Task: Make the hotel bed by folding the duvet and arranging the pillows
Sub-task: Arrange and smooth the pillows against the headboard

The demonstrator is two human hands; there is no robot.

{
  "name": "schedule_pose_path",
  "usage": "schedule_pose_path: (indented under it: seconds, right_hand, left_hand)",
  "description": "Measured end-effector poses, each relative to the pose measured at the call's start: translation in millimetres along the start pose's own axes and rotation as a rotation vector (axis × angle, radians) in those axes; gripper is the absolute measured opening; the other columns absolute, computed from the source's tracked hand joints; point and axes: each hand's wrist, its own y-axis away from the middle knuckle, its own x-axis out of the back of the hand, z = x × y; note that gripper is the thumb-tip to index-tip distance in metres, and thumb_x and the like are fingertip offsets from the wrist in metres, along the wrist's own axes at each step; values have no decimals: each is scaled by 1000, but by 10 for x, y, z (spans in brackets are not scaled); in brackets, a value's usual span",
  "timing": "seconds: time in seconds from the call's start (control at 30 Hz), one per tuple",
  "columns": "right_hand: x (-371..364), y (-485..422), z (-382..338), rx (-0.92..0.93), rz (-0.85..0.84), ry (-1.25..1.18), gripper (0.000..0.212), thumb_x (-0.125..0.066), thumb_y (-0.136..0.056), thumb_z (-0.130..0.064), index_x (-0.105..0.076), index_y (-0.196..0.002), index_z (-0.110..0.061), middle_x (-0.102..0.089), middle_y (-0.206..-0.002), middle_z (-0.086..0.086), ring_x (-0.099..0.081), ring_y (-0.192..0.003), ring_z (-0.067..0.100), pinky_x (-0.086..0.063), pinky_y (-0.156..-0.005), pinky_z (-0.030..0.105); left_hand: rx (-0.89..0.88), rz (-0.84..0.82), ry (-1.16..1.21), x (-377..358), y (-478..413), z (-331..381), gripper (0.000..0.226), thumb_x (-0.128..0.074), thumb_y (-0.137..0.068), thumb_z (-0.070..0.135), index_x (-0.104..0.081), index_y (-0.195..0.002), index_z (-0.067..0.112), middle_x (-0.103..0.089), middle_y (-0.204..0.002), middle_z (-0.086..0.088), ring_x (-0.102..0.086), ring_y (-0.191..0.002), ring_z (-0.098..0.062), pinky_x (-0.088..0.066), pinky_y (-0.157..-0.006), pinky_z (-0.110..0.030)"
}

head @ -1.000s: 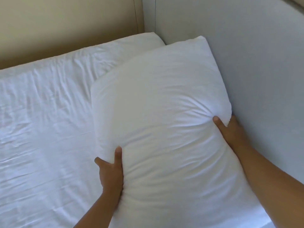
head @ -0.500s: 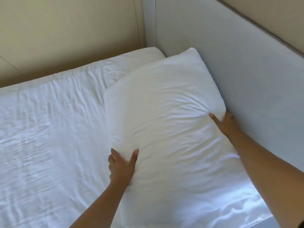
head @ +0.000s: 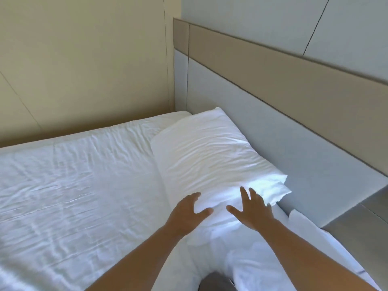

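Pillow point(head: 206, 156): white, lying flat on the bed sheet point(head: 73, 185), its long side along the grey headboard point(head: 294, 143) and touching it. Its far corner reaches toward the room corner where the headboard meets the beige wall point(head: 84, 59). The case is creased; its open end shows folded layers at the near corner by the headboard.

Left hand point(head: 186, 213): released, fingers spread, palm down, at the pillow's near edge on the side away from the headboard. Contact with the pillow cannot be confirmed.

Right hand point(head: 252, 208): released, fingers spread, palm down, over the pillow's near end, closer to the headboard. Neither hand grips any fabric. The pillow extends away from both hands.
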Motion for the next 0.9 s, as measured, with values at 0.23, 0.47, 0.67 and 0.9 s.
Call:
schedule_pose_path:
  seconds: [0.23, 0.47, 0.67, 0.9]
  right_hand:
    - [206, 1361, 552, -112, 138, -174, 86, -40, -90, -73, -13, -157, -27, -26, -157, 5, -35, -142, 26, -41, -106, 47]
    - [13, 2052, 1599, -277, 19, -211, 81, -39, -90, -72, -22, -152, -23, -45, -139, 5, -53, -126, 27, -48, -96, 45]
    - [-575, 2349, 2781, -386, -124, -304, 83, -37, -90, -75, -22, -153, -22, -47, -140, 7, -53, -127, 29, -47, -98, 44]
    - [-1407, 2398, 4180, -497, -163, -348, 84, -41, -89, -74, -24, -152, -20, -40, -146, 10, -44, -135, 32, -46, -100, 46]
  left_hand:
    - [-239, -108, -364, -93, 731, 400, 72, -57, -92, 59, -33, -153, 29, -39, -155, 11, -39, -141, -10, -35, -111, -28]
    - [-308, -210, -570, -652, 1051, 831, 66, -54, -95, 56, -36, -151, 28, -46, -148, 10, -44, -136, -12, -40, -107, -31]
    - [-221, -356, -599, -1799, 1117, 1160, 68, -51, -95, 58, -34, -151, 24, -44, -151, 4, -45, -138, -17, -42, -106, -32]
    - [136, -343, -298, -3516, 1378, 950, 78, -59, -92, 57, -31, -154, 19, -40, -151, -6, -46, -136, -23, -40, -104, -34]
